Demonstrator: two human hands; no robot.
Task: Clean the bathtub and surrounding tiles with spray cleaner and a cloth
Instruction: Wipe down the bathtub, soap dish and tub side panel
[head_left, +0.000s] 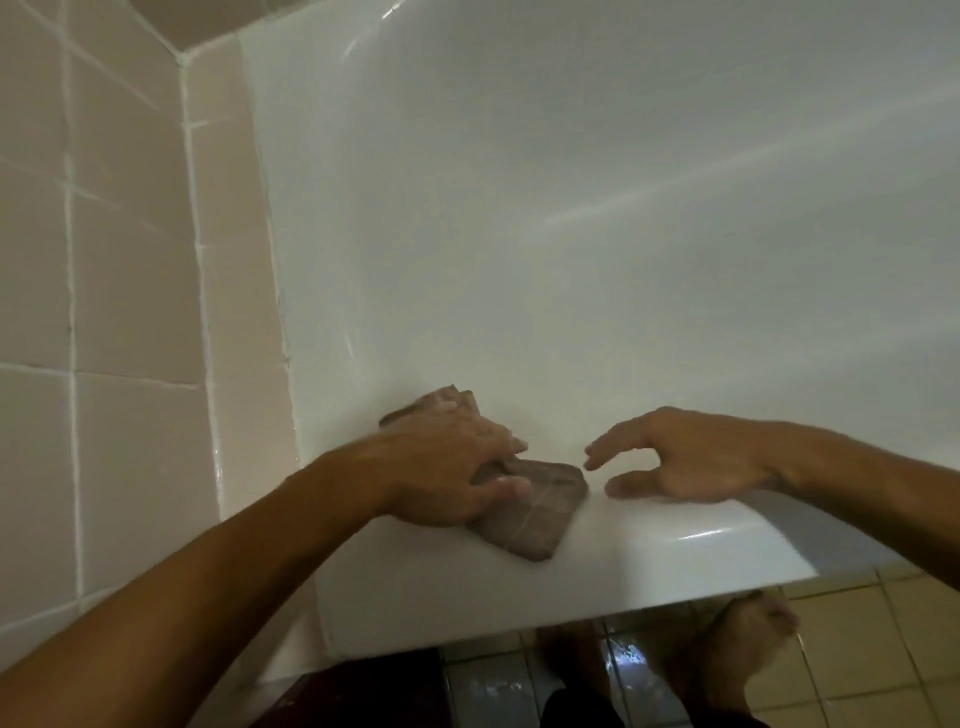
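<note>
Two bare hands show in the head view, both low in the picture and both over the near rim of the shiny white bathtub (519, 234).

The left hand (452, 462) lies on top of a folded brown cloth (530, 506). Its fingers are spread and bent down over the cloth, and the thumb pushes on the near part, so the hand is holding the cloth down on the tub. The cloth sits on the tub's rim, close to the corner where the tub meets the wall. One end of the cloth sticks out past the fingertips toward the inside of the tub. The other end sticks out by the thumb, toward the outer edge. The picture is a bit blurry here, so the folds of the cloth are hard to see.

The right hand (691, 462) is just beside the cloth and does not touch it. Its fingers are loose and a little bent, and they point at the cloth. It holds nothing. The side of the hand looks like it rests on the rim, but I cannot tell for sure.

Pale pink square wall tiles (104, 260) with white lines between them fill the left side. Below the tub are shiny beige floor tiles (857, 634). A bare foot (727, 649) stands on them.
</note>
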